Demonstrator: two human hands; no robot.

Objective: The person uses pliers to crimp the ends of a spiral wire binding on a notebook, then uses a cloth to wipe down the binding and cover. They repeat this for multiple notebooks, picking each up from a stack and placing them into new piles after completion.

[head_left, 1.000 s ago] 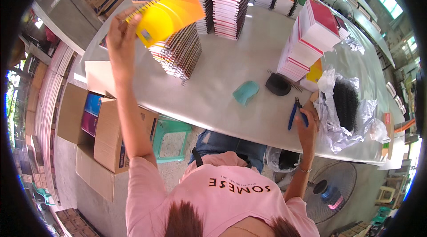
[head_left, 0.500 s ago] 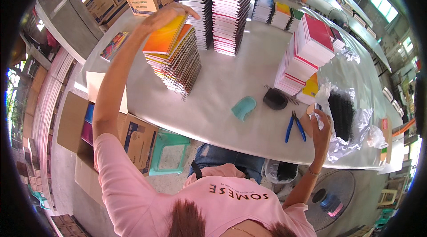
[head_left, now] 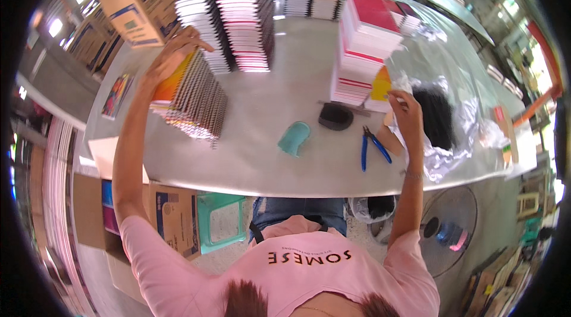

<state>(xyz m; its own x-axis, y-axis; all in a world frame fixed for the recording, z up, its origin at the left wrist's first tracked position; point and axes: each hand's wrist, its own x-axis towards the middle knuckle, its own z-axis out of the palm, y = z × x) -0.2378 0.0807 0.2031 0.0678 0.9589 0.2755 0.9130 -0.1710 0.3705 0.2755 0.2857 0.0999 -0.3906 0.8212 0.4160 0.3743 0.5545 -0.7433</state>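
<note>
My left hand [head_left: 173,58] lies over the far top edge of a stack of yellow-orange spiral notebooks [head_left: 191,103], its fingers stretched across the top toward the bound side. Beyond my right hand [head_left: 408,116] is a yellow-covered pad [head_left: 379,91], and a clear plastic bag [head_left: 440,165] of black spiral coils [head_left: 434,118] lies to its right. The fingers of this hand are drawn together; what they hold, if anything, is too small to make out. Left of its wrist are blue-handled cutters [head_left: 376,149] and a flat brown piece [head_left: 389,135].
Tall stacks of green-covered [head_left: 205,25] and red-covered notebooks [head_left: 245,22] stand behind. Red-topped paper blocks [head_left: 364,49] rise at right. A teal curved piece [head_left: 294,138] and a black rounded piece [head_left: 335,116] lie mid-table. An opened carton [head_left: 172,216] sits below, beside a green stool [head_left: 221,222].
The whole view has shifted, so the table things sit further left. My right hand has moved away from me toward the yellow pad. The top notebook under my left hand now lines up with its stack.
</note>
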